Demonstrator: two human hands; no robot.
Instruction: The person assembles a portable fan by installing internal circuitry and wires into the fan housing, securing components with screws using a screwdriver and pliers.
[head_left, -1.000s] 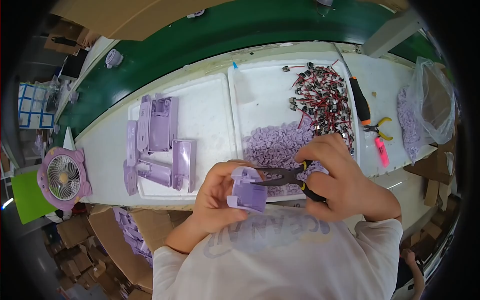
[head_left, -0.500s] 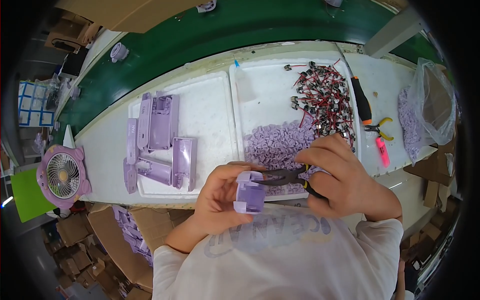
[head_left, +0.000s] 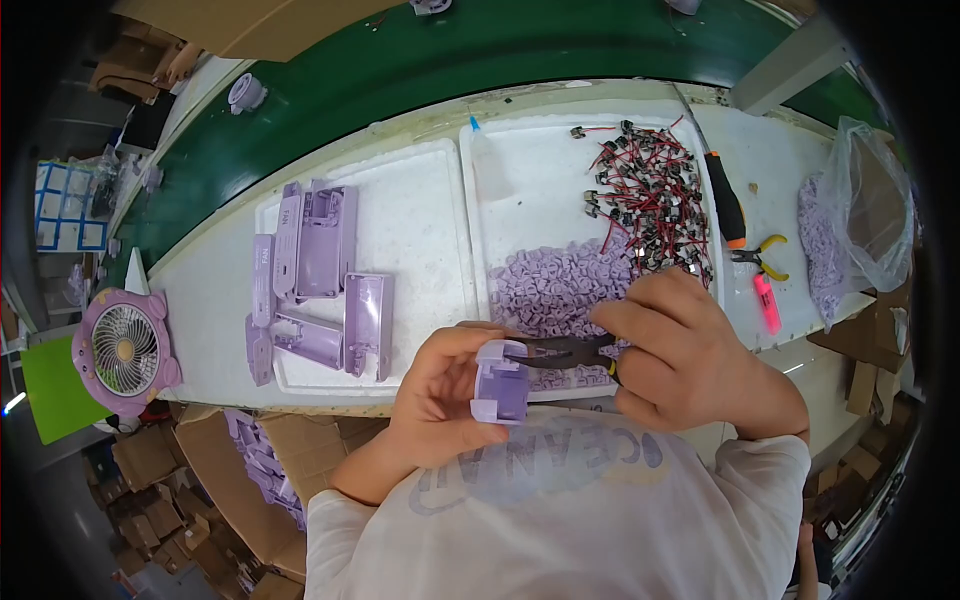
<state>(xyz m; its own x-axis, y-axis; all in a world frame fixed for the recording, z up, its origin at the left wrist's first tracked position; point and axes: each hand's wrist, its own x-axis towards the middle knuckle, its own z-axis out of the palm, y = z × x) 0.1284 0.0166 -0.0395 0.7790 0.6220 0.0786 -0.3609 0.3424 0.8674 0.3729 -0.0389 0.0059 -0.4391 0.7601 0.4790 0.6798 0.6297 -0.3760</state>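
A purple plastic housing is gripped in my left hand, fingers wrapped along its left side. My right hand is closed around a pair of black-jawed pliers with dark and yellow handles. The jaws reach left to the housing's upper end; what lies between their tips is too small to make out. Beyond my hands, a heap of small purple plastic parts lies in a white foam tray. Small black components with red wires are piled at that tray's right.
Several purple casings lie in the left foam tray. A screwdriver, yellow-handled cutters and a pink marker are at the right. A purple fan stands far left. Behind runs a green conveyor belt.
The plier handles are closer together, with the lower one now mostly hidden in my right hand. Purple round parts on the green belt have shifted rightward. My left hand keeps its hold.
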